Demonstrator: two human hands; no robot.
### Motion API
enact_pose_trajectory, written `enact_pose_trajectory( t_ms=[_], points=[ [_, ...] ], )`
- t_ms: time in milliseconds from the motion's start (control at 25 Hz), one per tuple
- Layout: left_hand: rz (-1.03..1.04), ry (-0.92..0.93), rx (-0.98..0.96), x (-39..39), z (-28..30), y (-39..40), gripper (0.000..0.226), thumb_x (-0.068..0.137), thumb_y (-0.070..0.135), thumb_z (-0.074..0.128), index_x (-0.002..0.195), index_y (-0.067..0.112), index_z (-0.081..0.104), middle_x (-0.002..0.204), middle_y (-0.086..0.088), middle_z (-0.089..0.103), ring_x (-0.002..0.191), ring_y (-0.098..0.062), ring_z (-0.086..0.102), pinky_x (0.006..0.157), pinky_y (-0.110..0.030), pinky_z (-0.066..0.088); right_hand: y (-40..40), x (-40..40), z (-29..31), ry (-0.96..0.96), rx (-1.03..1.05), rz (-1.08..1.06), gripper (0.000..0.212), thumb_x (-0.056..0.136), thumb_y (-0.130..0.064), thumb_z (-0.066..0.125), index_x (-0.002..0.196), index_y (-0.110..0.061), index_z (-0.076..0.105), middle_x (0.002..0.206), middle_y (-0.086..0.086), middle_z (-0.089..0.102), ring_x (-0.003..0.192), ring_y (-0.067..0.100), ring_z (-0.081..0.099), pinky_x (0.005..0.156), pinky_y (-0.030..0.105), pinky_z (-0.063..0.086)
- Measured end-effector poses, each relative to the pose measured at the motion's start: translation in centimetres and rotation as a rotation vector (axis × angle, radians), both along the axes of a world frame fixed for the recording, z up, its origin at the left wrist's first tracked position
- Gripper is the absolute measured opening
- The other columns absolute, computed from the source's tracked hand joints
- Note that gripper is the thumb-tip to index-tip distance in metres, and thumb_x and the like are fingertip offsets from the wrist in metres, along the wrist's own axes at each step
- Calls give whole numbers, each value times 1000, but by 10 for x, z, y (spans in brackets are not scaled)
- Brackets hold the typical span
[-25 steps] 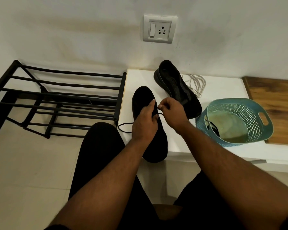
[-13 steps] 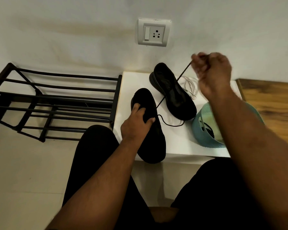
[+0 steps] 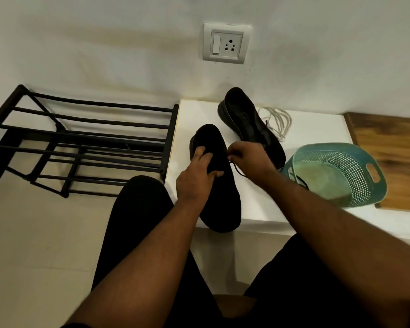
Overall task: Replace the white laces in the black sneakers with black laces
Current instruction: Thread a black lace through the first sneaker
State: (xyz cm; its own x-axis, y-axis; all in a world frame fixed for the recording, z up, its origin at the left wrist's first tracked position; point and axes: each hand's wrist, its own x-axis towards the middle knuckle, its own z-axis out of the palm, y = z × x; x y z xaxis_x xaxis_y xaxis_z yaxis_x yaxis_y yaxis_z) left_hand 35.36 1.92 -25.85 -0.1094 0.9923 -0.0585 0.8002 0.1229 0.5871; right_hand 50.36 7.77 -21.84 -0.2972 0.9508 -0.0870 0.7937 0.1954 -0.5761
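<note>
A black sneaker (image 3: 223, 204) lies on the white table (image 3: 317, 129), its toe hanging over the front edge. My left hand (image 3: 198, 175) holds its upper, fingers spread over the tongue and thumb on the right side. My right hand (image 3: 249, 157) pinches a thin black lace (image 3: 238, 171) just beside the sneaker's eyelets; the lace trails right across the table. A second black sneaker (image 3: 249, 124) lies on its side further back. The removed white laces (image 3: 277, 121) sit in a loose pile behind it.
A teal perforated basket (image 3: 355, 169) leans at the right with a dark lace (image 3: 302, 181) inside. A wooden board (image 3: 393, 157) lies beyond it. A black metal shoe rack (image 3: 81, 143) stands at the left. My knees are below the table edge.
My right hand pulled the black lace high up to the right, then came back down to the sneaker's eyelets. My left hand stayed holding the sneaker.
</note>
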Motion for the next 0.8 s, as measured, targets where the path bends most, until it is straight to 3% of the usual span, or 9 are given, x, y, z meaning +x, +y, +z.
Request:
enact_pose_trajectory(
  t_ms=[80,160,280,400,520,640,720,800],
  points=[
    [-21,-8,5,-3,-1,0,48,91,36,64,135,23,48,153,9,29,116,-23,57,79,-29,45,23,12,24,-193,138,72,11,88,-13,58,92,-10,68,92,10,66,88,31,62,77,39,50],
    [-12,3,3,-4,-1,0,48,91,31,64,136,25,47,151,9,30,114,-23,58,75,-27,41,44,30,44,-225,181,74,9,88,-15,60,89,-13,68,89,7,64,86,29,60,74,36,48],
    [-6,11,6,-7,-2,-1,52,91,27,65,139,26,44,150,10,29,115,-23,57,76,-29,42,41,37,35,0,177,32,24,83,-2,64,104,-12,68,104,5,62,95,22,61,84,31,50],
    [-6,-52,-10,-7,-3,-2,70,90,25,67,149,30,30,157,9,25,127,-23,51,90,-33,46,10,23,-3,367,156,-149,52,75,11,67,120,-12,54,123,4,41,100,17,59,85,20,52],
    [38,-149,-38,-4,-1,-3,86,87,22,70,151,34,15,154,1,36,127,-26,52,98,-37,46,-13,12,-35,482,-46,-330,37,83,3,66,111,-17,51,121,3,42,110,23,58,88,23,49],
    [136,-381,29,0,5,-4,89,84,16,73,150,34,16,153,1,35,133,-23,44,103,-36,42,-22,3,-39,342,-293,-198,53,91,-13,61,139,-24,40,124,-2,51,121,12,45,103,35,40],
    [296,-516,143,1,12,-12,76,84,12,72,145,28,28,148,0,38,130,-17,42,100,-27,44,-18,5,-28,58,-204,-182,51,90,-25,62,136,-28,40,102,-4,63,104,17,57,97,41,42],
    [401,-544,124,0,21,-22,46,88,11,67,129,19,47,127,-1,53,113,-13,52,82,-13,43,-20,8,-10,18,-205,-203,39,88,-26,64,121,-22,45,83,3,65,83,22,62,85,41,46]
  ],
)
